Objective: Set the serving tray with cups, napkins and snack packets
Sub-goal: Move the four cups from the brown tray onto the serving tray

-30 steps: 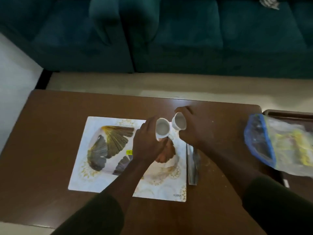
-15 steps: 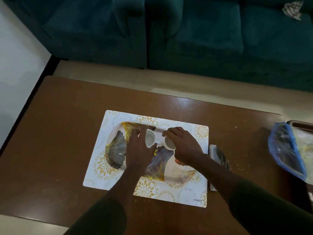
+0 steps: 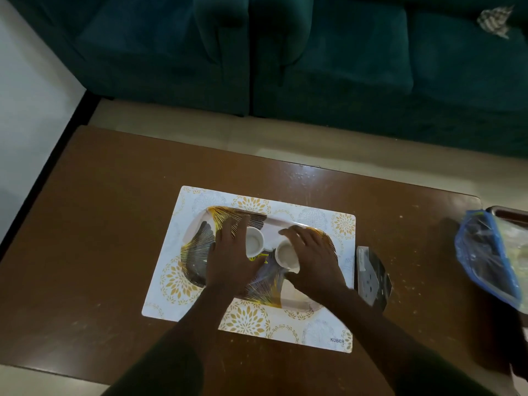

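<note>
A patterned serving tray (image 3: 197, 247) with gold and grey fan designs lies on a floral placemat (image 3: 314, 215) in the middle of the brown table. My left hand (image 3: 228, 261) grips a small white cup (image 3: 253, 241) over the tray's middle. Just to its right, my right hand (image 3: 314, 261) grips a second white cup (image 3: 286, 255). Both cups are low on or just above the tray; I cannot tell whether they touch it. A clear bag with a blue seal (image 3: 485, 252), holding yellowish packets, lies at the table's right end.
A shiny foil packet (image 3: 371, 278) lies just right of the placemat. A dark tray edge (image 3: 511, 214) shows behind the bag. Beyond the table's far edge stands a teal sofa (image 3: 314, 52), with pale floor between.
Both hands have lowered the two cups from above the placemat's right part down to the tray's middle. The view has shifted, so the tray sits more central.
</note>
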Available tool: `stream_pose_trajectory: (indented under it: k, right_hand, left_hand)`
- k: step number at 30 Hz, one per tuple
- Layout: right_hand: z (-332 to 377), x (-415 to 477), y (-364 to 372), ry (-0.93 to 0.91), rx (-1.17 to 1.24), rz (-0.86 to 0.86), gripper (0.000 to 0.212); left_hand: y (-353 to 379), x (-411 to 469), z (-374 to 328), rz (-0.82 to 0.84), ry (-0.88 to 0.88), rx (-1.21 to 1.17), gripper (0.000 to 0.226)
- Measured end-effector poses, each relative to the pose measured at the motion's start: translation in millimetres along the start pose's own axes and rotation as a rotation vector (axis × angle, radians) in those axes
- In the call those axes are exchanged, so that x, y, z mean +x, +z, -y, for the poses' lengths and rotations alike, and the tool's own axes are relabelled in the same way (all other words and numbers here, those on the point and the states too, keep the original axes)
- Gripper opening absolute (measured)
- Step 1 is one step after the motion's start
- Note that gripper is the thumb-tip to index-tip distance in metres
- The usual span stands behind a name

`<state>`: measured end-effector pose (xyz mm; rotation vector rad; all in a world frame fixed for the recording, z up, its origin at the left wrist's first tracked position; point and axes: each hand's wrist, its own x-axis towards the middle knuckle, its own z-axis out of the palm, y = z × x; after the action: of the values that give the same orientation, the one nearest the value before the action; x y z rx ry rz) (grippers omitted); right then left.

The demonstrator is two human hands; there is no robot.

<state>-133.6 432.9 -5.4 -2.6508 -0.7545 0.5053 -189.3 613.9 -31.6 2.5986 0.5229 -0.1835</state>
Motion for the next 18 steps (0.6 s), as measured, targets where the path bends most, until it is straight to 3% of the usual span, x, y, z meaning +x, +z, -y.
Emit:
stream_pose_trajectory:
  k: [3, 5, 8, 11, 14, 18]
  right_hand:
    - [9.7, -19.3, 5.5, 0.368, 0.196, -0.240, 0.075]
    - [17.3, -27.5, 13.6, 0.493, 0.285, -0.306, 0.082]
    - [25.0, -25.5, 22.6, 0.498, 0.358, -0.305, 0.090]
    - [26.9, -13.2, 25.6, 0.540, 0.315, -0.223, 0.094]
    - [25.0, -3.3, 24.7, 0.545, 0.268, -0.137, 0.081]
    - [16.6, -2.8, 24.0, 0.394, 0.248, -0.123, 0.071]
  left_hand:
    - [-9.6, 0.3, 10.7, 0.080, 0.199, 0.148, 0.091]
    - [-13.1, 4.5, 14.5, 0.151, 0.332, 0.201, 0.086]
    - [-16.6, 9.7, 11.4, 0.199, 0.375, 0.188, 0.078]
    - [-14.9, 7.0, 7.6, 0.132, 0.252, 0.119, 0.063]
    - [-12.2, 3.2, 2.4, 0.067, 0.067, -0.026, 0.066]
    - [-5.5, 1.8, 1.9, 0.131, 0.085, -0.181, 0.074]
